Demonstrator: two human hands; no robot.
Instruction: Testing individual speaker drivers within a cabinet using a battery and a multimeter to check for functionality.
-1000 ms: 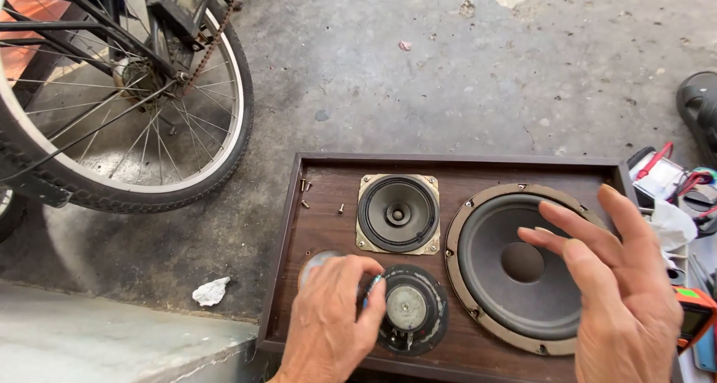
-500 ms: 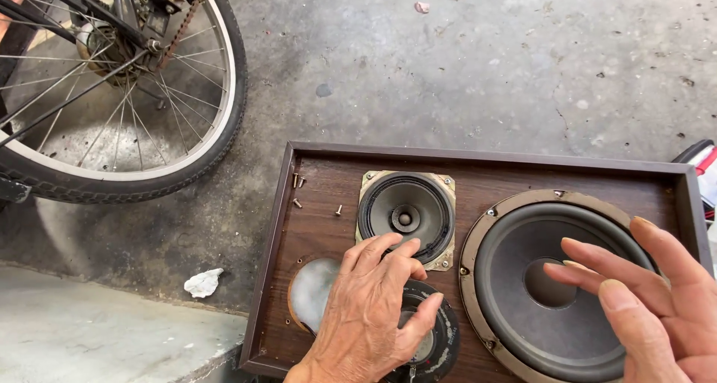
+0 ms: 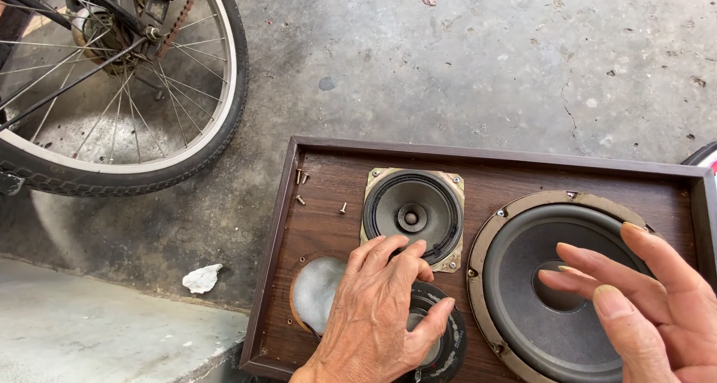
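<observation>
- Left hand (image 3: 377,312) lies over the small round black tweeter w/ dark flange (image 3: 437,338); fingers (image 3: 388,260) curl round its rim, thumb on the near side, so clamped on it.
- Tweeter sits out of its mount, just right of the round cut-out hole w/ pale wadding inside (image 3: 315,293), which lies beside the left-hand knuckles. Judged: this driver is already unfastened and lifted clear of the hole.
- Four small loose brass screws (image 3: 302,179) lie on the brown wood-grain speaker baffle (image 3: 328,226), beyond the left fingertips. Prob. the ones taken out of the tweeter.
- Mid-size black cone speaker w/ square brass-coloured frame (image 3: 413,217) sits just beyond the left fingertips, seated in the baffle; corner screws look in place.
- Right hand (image 3: 642,308) hovers over the large black woofer w/ tan metal ring (image 3: 556,286); fingers spread apart, holding nothing. Woofer also seated, rim screws visible.
- So approx. one driver of three is out; two left, as far as can be judged.
- Box rests on grey concrete floor (image 3: 485,62); bicycle wheel w/ spokes (image 3: 112,92) well away, beyond the left hand.
</observation>
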